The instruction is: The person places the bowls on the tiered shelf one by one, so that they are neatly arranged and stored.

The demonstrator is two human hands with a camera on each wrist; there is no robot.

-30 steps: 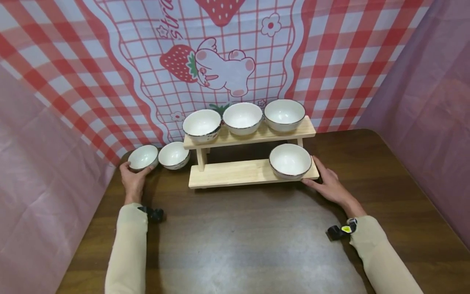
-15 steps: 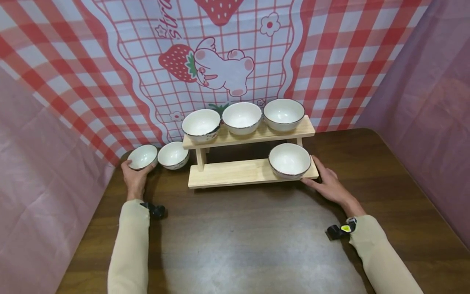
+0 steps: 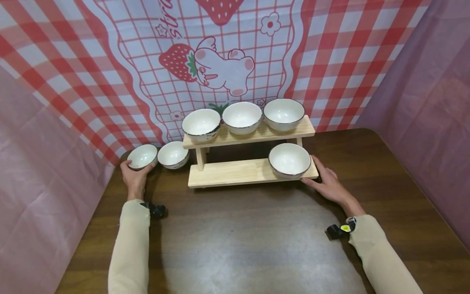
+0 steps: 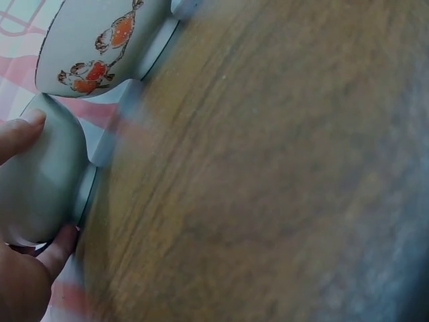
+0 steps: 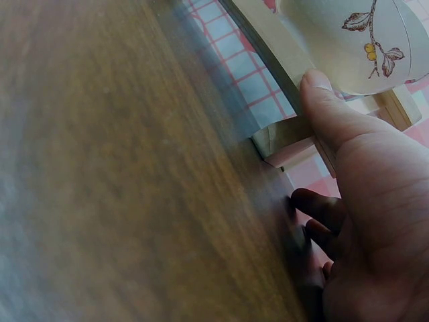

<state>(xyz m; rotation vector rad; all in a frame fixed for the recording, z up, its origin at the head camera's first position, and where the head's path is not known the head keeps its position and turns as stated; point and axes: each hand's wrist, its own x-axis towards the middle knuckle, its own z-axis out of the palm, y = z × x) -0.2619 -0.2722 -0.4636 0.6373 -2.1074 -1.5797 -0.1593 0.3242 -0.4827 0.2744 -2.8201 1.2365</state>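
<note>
In the head view my left hand (image 3: 134, 179) holds a white bowl (image 3: 142, 157) at the far left of the table, thumb on one side and fingers on the other. In the left wrist view, the thumb and a fingertip lie against this bowl (image 4: 50, 168). A second bowl (image 3: 173, 155), painted with orange fruit, stands right beside it. My right hand (image 3: 330, 185) grips the right end of a two-tier wooden stand (image 3: 231, 173), its thumb along the lower board's front edge. Next to that thumb, a bowl (image 3: 289, 161) with a leaf pattern sits on the lower board.
On the upper board stand three more white bowls, the left one (image 3: 201, 124), the middle one (image 3: 242, 117) and the right one (image 3: 284, 114). Behind the brown table (image 3: 242, 241) hangs a red-and-white checked cloth (image 3: 330, 61). Pink cloth (image 3: 426, 106) hangs at the sides.
My left forearm has shifted slightly to the right while the hand stays at the bowl. The right hand, the stand and the bowls show no visible change.
</note>
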